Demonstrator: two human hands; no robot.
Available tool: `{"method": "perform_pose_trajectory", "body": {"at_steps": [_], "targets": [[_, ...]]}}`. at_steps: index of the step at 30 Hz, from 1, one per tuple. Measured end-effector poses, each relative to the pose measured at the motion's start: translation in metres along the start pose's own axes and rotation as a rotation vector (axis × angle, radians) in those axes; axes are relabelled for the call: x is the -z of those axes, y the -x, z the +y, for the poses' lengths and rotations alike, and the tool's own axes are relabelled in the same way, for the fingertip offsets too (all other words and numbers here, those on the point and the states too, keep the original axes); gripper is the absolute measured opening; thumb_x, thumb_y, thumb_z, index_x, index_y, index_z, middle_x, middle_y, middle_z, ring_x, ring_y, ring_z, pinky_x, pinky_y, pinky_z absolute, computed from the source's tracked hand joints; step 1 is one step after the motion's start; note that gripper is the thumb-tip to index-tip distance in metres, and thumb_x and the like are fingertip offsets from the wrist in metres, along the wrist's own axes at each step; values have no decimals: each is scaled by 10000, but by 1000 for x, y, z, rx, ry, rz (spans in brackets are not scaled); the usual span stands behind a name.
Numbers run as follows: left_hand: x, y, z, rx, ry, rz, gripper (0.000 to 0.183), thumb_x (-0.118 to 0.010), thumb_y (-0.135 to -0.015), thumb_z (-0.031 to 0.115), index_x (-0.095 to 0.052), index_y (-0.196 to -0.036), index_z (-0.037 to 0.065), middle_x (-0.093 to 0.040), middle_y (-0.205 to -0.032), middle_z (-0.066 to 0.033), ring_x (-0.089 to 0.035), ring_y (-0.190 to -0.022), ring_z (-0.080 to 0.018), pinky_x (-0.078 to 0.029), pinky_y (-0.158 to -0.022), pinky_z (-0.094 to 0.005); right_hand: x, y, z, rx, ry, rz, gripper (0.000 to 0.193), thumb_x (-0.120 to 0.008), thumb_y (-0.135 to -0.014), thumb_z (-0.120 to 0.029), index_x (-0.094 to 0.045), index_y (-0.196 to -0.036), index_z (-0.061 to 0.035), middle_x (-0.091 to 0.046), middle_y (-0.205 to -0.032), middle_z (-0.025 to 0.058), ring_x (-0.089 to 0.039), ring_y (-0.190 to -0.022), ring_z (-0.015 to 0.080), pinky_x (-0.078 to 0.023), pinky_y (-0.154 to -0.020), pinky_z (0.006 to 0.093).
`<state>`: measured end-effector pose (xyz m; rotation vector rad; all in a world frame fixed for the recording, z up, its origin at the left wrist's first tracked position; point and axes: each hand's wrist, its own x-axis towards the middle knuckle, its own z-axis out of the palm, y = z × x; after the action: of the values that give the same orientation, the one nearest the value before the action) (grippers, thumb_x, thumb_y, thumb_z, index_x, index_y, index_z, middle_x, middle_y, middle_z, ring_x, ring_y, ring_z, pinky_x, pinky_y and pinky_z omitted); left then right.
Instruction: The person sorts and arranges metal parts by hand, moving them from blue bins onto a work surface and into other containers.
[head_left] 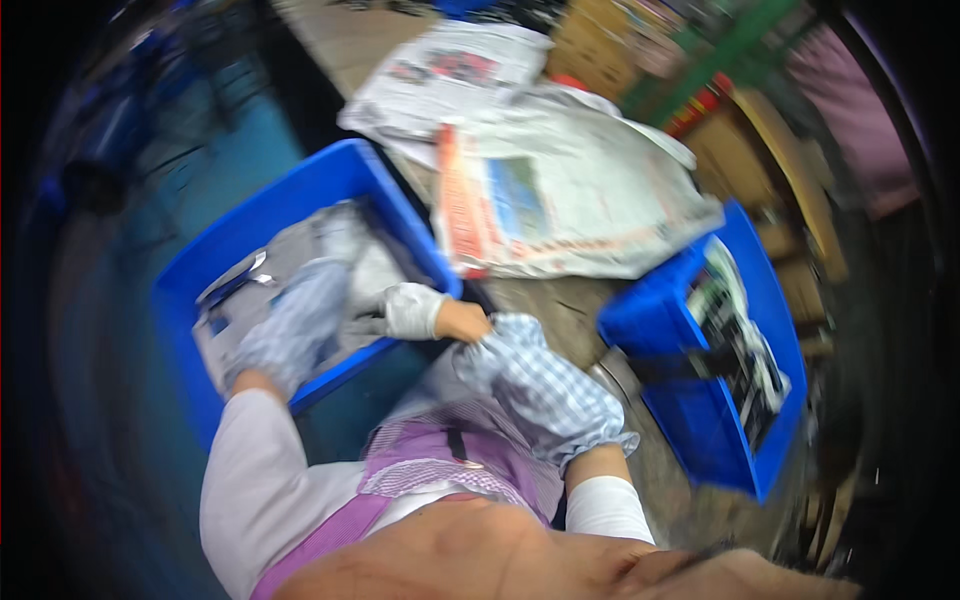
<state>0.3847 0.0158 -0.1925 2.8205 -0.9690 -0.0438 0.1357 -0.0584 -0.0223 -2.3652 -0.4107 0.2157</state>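
A blue plastic bin sits in front of me on the left, lined with grey and whitish sheet-like material. Into it reaches my left arm in a checked sleeve cover; my left hand, pale and blurred, lies over the grey material, and its fingers cannot be made out. My right hand, in a white glove, is at the bin's near right rim with its fingers pointing inward over the contents. Motion blur hides how those fingers are set and whether they hold anything.
Large white printed sacks lie flat beyond the bin. On the right stands a tilted second blue bin with dark and pale items inside. Cardboard boxes and a green metal bar are at the far right.
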Motion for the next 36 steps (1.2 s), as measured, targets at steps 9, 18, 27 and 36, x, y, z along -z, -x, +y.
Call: {"method": "perform_pose_trajectory", "body": {"at_steps": [9,18,27,36], "targets": [[-70,-38,33,-317,-276,91,472,-522,-983,391,-622,-1323,80,-512,-1491,-157,-500,-1339,-351,-420,-1098,-496,49,351,-170,-470,-24,218,287,-681,-953,-288,-723,-1142,-76,-730,-1088,144,-701,-1012,301,-554,-893,388],[107,35,97,-357,822,171,395,-579,-1038,261,-627,-1316,-15,-645,-1325,-161,-585,-1247,-226,-439,-1073,-322,171,612,-114,-1410,896,486,423,-596,-833,-51,-713,-1225,-159,-724,-1132,143,-682,-1074,327,-541,-943,401],[203,230,289,-982,898,106,275,-664,-933,40,-684,-1205,8,-693,-1248,-122,-678,-1104,-248,-518,-983,-350,144,589,-116,-1047,1048,452,301,-658,-786,-71,-713,-1080,-102,-665,-939,178,-668,-856,362,-551,-760,442],[112,297,348,-1256,792,-52,434,-739,-807,75,-636,-1224,10,-632,-1276,-172,-584,-1227,-396,-497,-1006,-482,11,525,-226,-938,1497,1520,395,-740,-770,140,-677,-1131,-7,-696,-996,137,-670,-950,240,-573,-805,361]]}}
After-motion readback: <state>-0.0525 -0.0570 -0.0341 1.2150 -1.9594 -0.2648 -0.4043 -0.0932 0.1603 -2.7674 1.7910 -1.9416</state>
